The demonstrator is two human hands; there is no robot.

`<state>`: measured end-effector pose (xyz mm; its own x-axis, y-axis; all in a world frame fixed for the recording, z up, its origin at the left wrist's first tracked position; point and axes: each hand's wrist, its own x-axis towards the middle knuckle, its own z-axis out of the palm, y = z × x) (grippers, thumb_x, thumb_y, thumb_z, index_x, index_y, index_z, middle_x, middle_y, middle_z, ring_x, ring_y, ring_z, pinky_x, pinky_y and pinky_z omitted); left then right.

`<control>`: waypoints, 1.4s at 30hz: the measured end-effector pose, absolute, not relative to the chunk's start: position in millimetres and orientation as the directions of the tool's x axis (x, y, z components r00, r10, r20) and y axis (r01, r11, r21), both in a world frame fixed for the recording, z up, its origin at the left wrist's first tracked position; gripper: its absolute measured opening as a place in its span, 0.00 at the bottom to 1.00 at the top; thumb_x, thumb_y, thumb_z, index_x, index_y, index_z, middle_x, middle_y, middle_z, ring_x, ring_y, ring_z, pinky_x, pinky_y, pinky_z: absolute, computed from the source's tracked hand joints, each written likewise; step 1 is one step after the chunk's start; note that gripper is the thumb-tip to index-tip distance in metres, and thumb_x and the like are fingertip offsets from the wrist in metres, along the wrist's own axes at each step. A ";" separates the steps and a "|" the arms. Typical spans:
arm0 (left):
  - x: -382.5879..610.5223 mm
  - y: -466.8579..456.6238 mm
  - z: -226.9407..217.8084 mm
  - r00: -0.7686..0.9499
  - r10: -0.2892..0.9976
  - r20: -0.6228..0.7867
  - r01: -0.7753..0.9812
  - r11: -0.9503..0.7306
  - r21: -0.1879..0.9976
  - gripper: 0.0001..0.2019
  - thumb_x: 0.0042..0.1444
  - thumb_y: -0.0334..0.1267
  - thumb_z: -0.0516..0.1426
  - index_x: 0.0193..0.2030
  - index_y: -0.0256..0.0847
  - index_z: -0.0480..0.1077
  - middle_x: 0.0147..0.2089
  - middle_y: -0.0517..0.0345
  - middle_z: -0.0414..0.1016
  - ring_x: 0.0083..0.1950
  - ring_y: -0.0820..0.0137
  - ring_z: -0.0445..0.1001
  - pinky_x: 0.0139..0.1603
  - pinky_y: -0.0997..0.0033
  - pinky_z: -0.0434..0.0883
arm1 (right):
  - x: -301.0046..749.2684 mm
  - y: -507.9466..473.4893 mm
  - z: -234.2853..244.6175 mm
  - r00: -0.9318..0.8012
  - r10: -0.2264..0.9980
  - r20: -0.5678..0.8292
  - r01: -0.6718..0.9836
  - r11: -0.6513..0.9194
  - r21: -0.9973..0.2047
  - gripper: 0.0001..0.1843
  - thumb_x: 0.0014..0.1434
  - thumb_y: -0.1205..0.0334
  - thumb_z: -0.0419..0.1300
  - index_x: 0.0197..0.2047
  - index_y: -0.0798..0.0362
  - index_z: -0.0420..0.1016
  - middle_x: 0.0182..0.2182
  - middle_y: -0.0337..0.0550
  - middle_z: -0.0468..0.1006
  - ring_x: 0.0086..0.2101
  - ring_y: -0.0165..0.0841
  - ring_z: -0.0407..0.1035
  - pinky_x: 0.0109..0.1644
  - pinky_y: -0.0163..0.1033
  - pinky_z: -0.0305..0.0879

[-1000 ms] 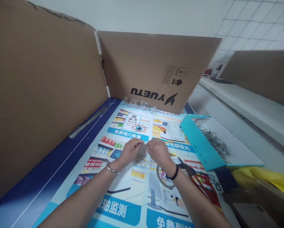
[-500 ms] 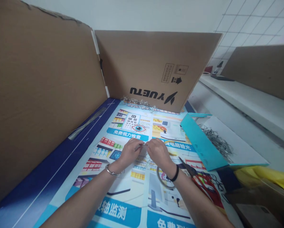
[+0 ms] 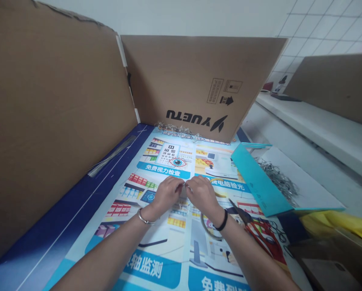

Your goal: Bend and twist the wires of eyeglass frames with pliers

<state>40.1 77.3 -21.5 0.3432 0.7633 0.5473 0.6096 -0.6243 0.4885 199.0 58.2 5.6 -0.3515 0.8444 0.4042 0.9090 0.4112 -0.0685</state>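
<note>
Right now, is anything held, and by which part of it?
The left grip and right grip seem to pinch something thin, mostly hidden; what it is, and which part is held, cannot be told.

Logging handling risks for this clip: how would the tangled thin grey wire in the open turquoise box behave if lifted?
The tangled thin grey wire would probably snag and come up in clumps, since its strands overlap. It is likely light and springy, the strands being thin and curved.
</note>
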 end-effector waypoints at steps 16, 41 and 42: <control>40.8 78.4 -25.1 0.352 0.738 0.576 0.592 -0.652 0.474 0.13 0.50 0.22 0.55 0.41 0.40 0.70 0.36 0.56 0.75 0.39 0.67 0.72 0.41 0.67 0.70 | 201.8 60.0 2.1 -0.367 0.815 0.448 0.902 0.430 -0.042 0.10 0.59 0.68 0.53 0.28 0.52 0.71 0.28 0.42 0.72 0.33 0.34 0.60 0.40 0.39 0.49; 40.6 74.6 -17.4 0.312 0.675 0.669 0.628 -0.675 0.388 0.10 0.50 0.21 0.55 0.35 0.39 0.70 0.30 0.59 0.75 0.33 0.69 0.71 0.36 0.70 0.69 | 197.6 57.9 -3.0 -0.259 0.822 0.508 0.904 0.391 -0.172 0.07 0.54 0.69 0.53 0.31 0.51 0.72 0.28 0.41 0.74 0.34 0.34 0.64 0.41 0.39 0.53; 40.8 74.8 -17.5 0.311 0.679 0.666 0.627 -0.673 0.393 0.10 0.50 0.21 0.55 0.35 0.40 0.70 0.30 0.59 0.75 0.34 0.69 0.71 0.36 0.70 0.69 | 197.7 57.9 -3.1 -0.264 0.820 0.507 0.902 0.396 -0.172 0.07 0.54 0.68 0.54 0.32 0.51 0.72 0.29 0.41 0.74 0.34 0.34 0.64 0.42 0.39 0.53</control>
